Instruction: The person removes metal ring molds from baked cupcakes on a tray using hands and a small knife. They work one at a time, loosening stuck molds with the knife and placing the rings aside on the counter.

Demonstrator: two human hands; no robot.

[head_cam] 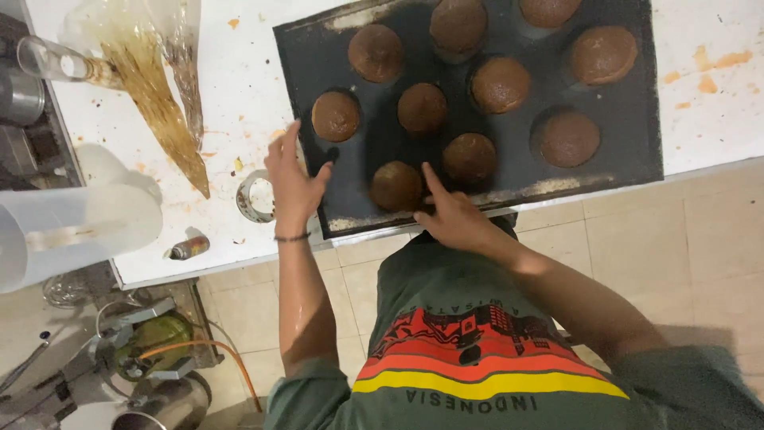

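at the near edge of the white counter [239,95], the person's left hand [293,183] lay spread open on the corner of the dark baking tray [637,119], gripping nothing. the right hand [454,215] pressed loosely open on the tray's near rim, index finger touching a brown bun [395,186]. further back sat more buns, and left of the tray a smeared piping bag [155,95].

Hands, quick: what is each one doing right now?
Left hand: open, fingers spread on the left edge of the dark rectangular baking mat.
Right hand: open, fingertips beside a round brown cake, holding nothing.
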